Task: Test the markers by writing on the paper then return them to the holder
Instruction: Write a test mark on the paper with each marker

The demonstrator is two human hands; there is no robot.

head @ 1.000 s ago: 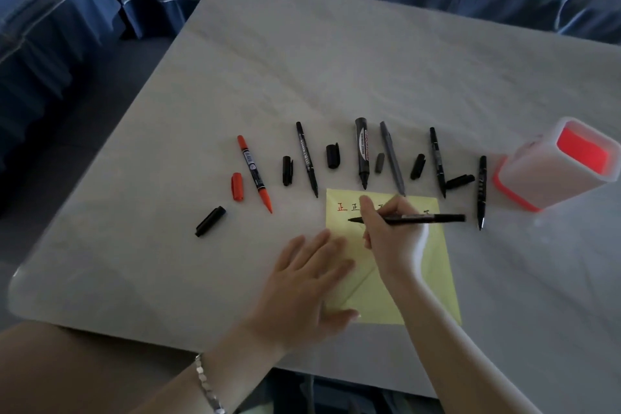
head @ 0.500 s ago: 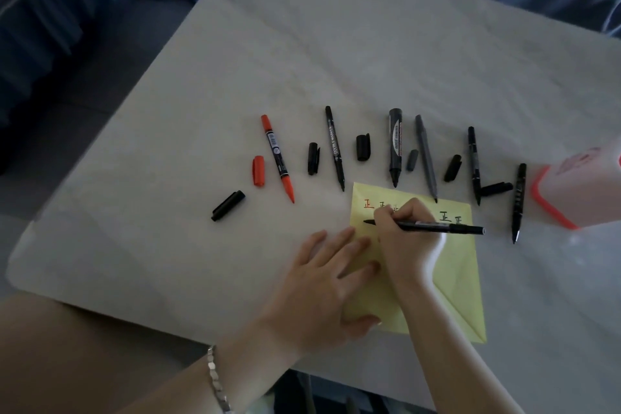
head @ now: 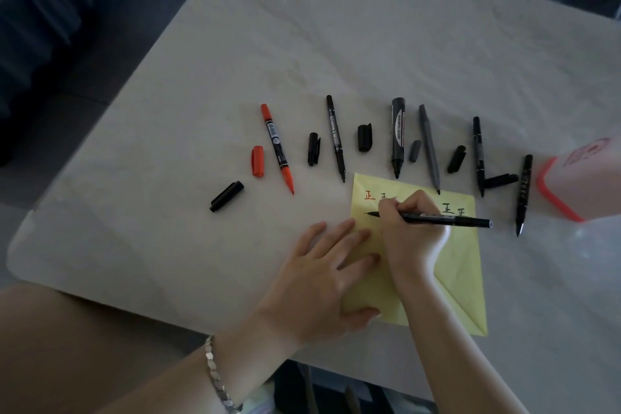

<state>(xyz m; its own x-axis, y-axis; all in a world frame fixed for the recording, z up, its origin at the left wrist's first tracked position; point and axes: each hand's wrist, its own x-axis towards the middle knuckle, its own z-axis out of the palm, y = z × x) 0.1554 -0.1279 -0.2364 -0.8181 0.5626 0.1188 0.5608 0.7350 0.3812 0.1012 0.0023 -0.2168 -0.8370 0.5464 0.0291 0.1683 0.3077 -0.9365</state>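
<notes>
The right hand (head: pixel 408 235) still pinched the black marker (head: pixel 447 219), tip staying just under the first row of characters on the yellow paper (head: pixel 463 279) (probably starting a second row); the left hand (head: pixel 319 282) remained spread flat on it, holder (head: pixel 591 178) well right

Holder (head: pixel 588 178) half beyond the right edge; middle characters behind the right hand (head: pixel 410 235).

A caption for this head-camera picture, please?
Testing a black marker: the right hand writes on yellow paper, the left hand holding it down.
</notes>
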